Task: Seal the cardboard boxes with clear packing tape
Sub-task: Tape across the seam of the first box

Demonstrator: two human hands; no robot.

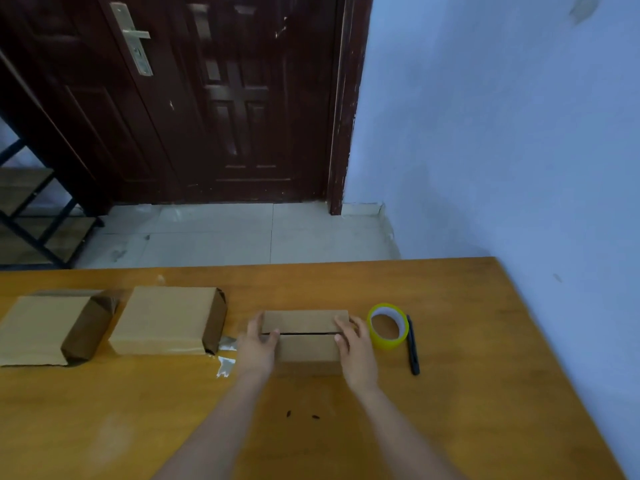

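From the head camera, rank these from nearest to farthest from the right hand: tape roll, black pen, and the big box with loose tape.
From the right hand:
1. Tape roll, just to its right.
2. Pen, right of the roll.
3. Big box, off to the left, past the left hand.

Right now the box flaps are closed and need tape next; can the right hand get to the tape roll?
Probably yes. The tape roll stands on the table just right of the right hand, with nothing between them; the hand must first let go of the box.
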